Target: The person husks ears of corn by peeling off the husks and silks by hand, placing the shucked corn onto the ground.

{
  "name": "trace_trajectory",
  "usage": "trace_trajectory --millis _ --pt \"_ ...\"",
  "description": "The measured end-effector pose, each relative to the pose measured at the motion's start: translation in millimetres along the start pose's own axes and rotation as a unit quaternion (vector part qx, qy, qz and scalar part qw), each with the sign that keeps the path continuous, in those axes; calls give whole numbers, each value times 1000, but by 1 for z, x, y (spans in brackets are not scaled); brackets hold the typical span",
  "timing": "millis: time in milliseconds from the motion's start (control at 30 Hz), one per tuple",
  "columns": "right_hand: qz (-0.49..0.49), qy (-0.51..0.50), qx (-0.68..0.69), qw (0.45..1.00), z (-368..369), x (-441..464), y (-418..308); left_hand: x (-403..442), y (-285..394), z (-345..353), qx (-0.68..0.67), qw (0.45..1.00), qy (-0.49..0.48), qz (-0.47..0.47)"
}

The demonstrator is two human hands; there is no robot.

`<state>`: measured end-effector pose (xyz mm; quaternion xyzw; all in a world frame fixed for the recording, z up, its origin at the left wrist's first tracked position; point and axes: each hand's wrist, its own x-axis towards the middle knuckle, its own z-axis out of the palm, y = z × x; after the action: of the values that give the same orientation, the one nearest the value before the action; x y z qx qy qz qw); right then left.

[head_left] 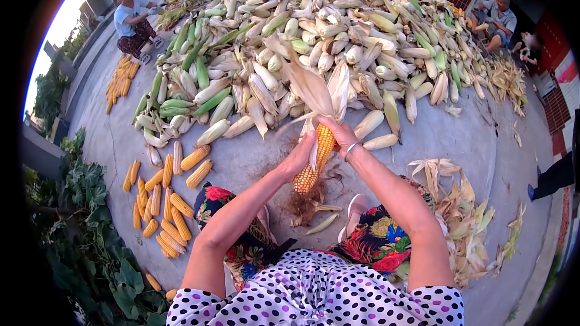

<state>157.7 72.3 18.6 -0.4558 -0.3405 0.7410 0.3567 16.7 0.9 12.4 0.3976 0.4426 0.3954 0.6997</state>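
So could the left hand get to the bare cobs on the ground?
Probably, yes: only open ground shows between the left hand and the nearest bare cobs, off to its left. It grips an ear, though, so it would likely need to let go first.

Left hand (299,156) + right hand (343,139) on 1 cob (324,147), husk (311,87) peeled back.
Bare cobs (182,205) lie left, loose husks (466,223) right, unhusked corn pile (338,39) ahead.

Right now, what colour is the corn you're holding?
The corn is golden yellow, best seen in the head view.
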Motion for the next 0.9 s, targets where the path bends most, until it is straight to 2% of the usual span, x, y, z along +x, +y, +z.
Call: trace_trajectory --millis 33,133,200,300,333,367,433,467,567,600,700,767,900 --pt "9 17 2 1000 -1 3 3 0 -2 1 0 1000 -5 -13" --pt "18 59 20 998 -2 7 5 6 -17 0 122 989 21 84" --pt "2 81 28 996 -4 13 8 4 -17 2 150 986 27 69" --pt "-3 89 66 994 -7 24 7 -9 0 15 269 954 23 135" --pt "20 74 74 994 -10 28 7 -12 7 17 256 964 28 63" --pt "41 60 82 994 -12 31 5 -11 6 16 291 953 33 74" --pt "26 37 83 996 -14 30 2 -11 0 16 357 929 44 93" --pt "19 25 85 996 -13 28 3 -9 -1 15 383 920 49 63" --pt "-100 -28 -69 992 -4 12 -7 -19 8 17 374 921 43 99" --pt "-99 -37 -79 991 -6 13 -9 -21 10 18 376 920 45 100" --pt "-83 -72 17 994 -6 11 -21 -22 14 16 384 915 42 119" --pt "-110 -81 21 990 -2 2 -33 -22 14 13 384 911 35 144" --pt "-140 -76 67 985 14 -6 -48 -27 23 8 341 932 21 124"
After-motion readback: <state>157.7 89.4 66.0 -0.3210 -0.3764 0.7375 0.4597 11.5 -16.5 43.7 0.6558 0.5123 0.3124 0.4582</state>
